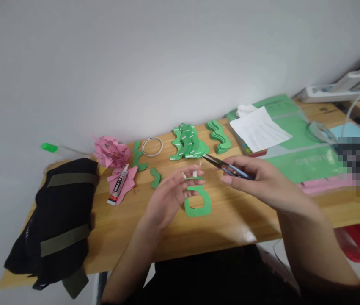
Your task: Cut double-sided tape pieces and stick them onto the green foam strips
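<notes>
My right hand is closed around small scissors with dark pointed blades and blue handles, their tips pointing left. My left hand hovers palm up with its fingers apart. Small white strips show at its fingertips; they look like bits of tape. Beneath those fingers lies a green paper cutout shaped like a figure eight, partly hidden. Beyond the scissor tips is a pile of wavy green paper pieces bearing white strips. A stack of similar green pieces sits right of it.
A tape roll and a small green piece lie left of the pile. Pink paper scraps, a glue tube and a black bag are farther left. White tissue rests on a green packet at right.
</notes>
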The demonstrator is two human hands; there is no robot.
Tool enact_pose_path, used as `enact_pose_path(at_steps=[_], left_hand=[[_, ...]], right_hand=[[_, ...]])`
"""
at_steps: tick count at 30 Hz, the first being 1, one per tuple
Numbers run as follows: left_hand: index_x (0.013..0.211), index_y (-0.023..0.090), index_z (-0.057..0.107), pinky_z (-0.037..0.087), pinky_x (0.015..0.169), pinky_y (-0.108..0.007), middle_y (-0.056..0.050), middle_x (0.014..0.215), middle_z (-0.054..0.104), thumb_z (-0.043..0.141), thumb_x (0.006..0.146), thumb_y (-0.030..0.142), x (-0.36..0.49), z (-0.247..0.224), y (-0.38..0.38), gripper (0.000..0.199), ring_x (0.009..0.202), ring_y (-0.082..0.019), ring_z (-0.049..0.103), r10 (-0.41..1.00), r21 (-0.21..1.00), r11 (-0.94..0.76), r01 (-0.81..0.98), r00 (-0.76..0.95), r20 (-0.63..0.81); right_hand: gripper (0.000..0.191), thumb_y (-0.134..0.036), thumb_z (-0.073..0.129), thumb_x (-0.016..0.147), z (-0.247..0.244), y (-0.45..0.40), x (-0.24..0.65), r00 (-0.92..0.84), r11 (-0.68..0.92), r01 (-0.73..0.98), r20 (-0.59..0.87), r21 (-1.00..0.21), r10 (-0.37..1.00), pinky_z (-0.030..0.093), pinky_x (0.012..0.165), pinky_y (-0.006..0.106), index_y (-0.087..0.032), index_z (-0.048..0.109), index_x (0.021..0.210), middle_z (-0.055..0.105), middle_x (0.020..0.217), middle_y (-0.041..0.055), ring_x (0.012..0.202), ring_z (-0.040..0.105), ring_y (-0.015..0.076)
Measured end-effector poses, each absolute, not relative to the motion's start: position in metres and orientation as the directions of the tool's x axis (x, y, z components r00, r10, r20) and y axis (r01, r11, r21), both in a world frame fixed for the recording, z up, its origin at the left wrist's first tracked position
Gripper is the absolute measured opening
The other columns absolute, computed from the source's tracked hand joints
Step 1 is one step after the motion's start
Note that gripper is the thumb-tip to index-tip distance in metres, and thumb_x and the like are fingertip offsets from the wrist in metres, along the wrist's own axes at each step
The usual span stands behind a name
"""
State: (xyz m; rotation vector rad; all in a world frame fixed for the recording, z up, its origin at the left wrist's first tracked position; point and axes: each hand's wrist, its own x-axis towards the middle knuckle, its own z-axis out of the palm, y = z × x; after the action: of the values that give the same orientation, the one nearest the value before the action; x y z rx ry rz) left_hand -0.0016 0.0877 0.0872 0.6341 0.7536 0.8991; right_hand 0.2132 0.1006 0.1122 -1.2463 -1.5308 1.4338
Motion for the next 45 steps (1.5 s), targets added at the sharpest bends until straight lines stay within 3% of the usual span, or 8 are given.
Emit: enact_pose_path(at_steps=[7,11,20,27,31,35,42,45], left_hand=[[0.128,0.025,0.054,0.047,0.085,-0.031,-0.006,0.11,0.072,0.067,0.082,0.041,0.0,0.094,0.092,0.051,0.101,-0.02,0.065,0.946,0.835,0.271,-0.479,0.294,-0.139],[0.131,0.024,0.052,0.045,0.089,-0.037,-0.008,0.113,0.07,0.06,0.086,0.048,0.002,0.098,0.091,0.051,0.109,-0.025,0.062,0.948,0.884,0.221,-0.411,0.305,-0.096],[0.138,0.033,0.046,0.036,0.11,-0.047,-0.005,0.115,0.064,0.062,0.088,0.046,0.004,0.098,0.085,0.054,0.117,-0.026,0.057,0.954,0.953,-0.222,-0.207,0.155,0.256],[0.148,0.034,0.027,0.035,0.111,-0.044,-0.008,0.127,0.06,0.078,0.067,0.061,0.018,0.077,0.086,0.1,0.129,-0.027,0.051,0.964,0.914,-0.002,-0.405,0.242,0.109],[0.151,0.035,0.018,0.045,0.102,-0.044,-0.011,0.133,0.054,0.086,0.057,0.057,0.03,0.066,0.08,0.118,0.124,-0.028,0.055,0.959,0.839,0.226,-0.496,0.264,-0.102],[0.151,0.038,0.017,0.053,0.091,-0.041,-0.012,0.135,0.049,0.087,0.059,0.052,0.036,0.065,0.077,0.116,0.116,-0.029,0.058,0.943,0.812,0.293,-0.506,0.294,-0.157],[0.149,0.034,0.023,0.053,0.07,-0.027,-0.011,0.129,0.052,0.086,0.059,0.053,0.033,0.07,0.077,0.112,0.105,-0.024,0.061,0.959,0.891,0.244,-0.384,0.231,-0.163],[0.146,0.032,0.031,0.047,0.058,-0.022,-0.008,0.118,0.055,0.076,0.073,0.054,0.034,0.069,0.073,0.088,0.084,-0.016,0.06,0.986,0.953,0.162,-0.257,0.087,-0.144]], right_hand=[[0.041,-0.057,0.065,0.08,0.089,0.086,0.202,-0.343,-0.375,-0.102,-0.321,-0.921,0.883,0.013,0.038,0.02,-0.016,0.064,0.081,0.039,0.056,-0.0068,0.044,0.025,0.005],[0.04,-0.056,0.062,0.084,0.09,0.084,0.2,-0.375,-0.394,-0.108,-0.33,-0.913,0.866,0.015,0.038,0.02,-0.016,0.065,0.08,0.037,0.052,-0.008,0.041,0.025,0.0048],[0.04,-0.054,0.058,0.088,0.089,0.084,0.201,-0.389,-0.36,-0.05,-0.313,-0.932,0.866,0.02,0.037,0.02,-0.017,0.061,0.074,0.039,0.044,-0.0085,0.036,0.03,0.0054],[0.039,-0.056,0.052,0.091,0.086,0.078,0.182,-0.296,-0.264,-0.143,-0.214,-0.954,0.931,0.038,0.045,0.023,-0.02,0.056,0.076,0.055,0.056,-0.0026,0.045,0.046,0.0101],[0.029,-0.049,0.063,0.086,0.082,0.076,0.168,-0.059,-0.06,-0.111,-0.054,-0.992,0.997,0.051,0.066,0.03,-0.022,0.065,0.076,0.066,0.079,0.0034,0.072,0.061,0.0171],[0.022,-0.042,0.064,0.086,0.079,0.075,0.163,0.014,0.071,0.013,0.072,-0.997,0.997,0.052,0.077,0.036,-0.024,0.072,0.077,0.068,0.085,0.0049,0.085,0.062,0.0212],[0.022,-0.034,0.077,0.074,0.079,0.073,0.159,0.091,-0.044,-0.118,-0.054,-0.992,0.994,0.054,0.059,0.029,-0.023,0.069,0.092,0.067,0.071,0.0003,0.063,0.061,0.0154],[0.025,-0.032,0.082,0.068,0.08,0.074,0.155,0.059,-0.097,-0.184,-0.109,-0.978,0.992,0.055,0.056,0.028,-0.022,0.066,0.086,0.068,0.072,0.0004,0.059,0.062,0.0141]])
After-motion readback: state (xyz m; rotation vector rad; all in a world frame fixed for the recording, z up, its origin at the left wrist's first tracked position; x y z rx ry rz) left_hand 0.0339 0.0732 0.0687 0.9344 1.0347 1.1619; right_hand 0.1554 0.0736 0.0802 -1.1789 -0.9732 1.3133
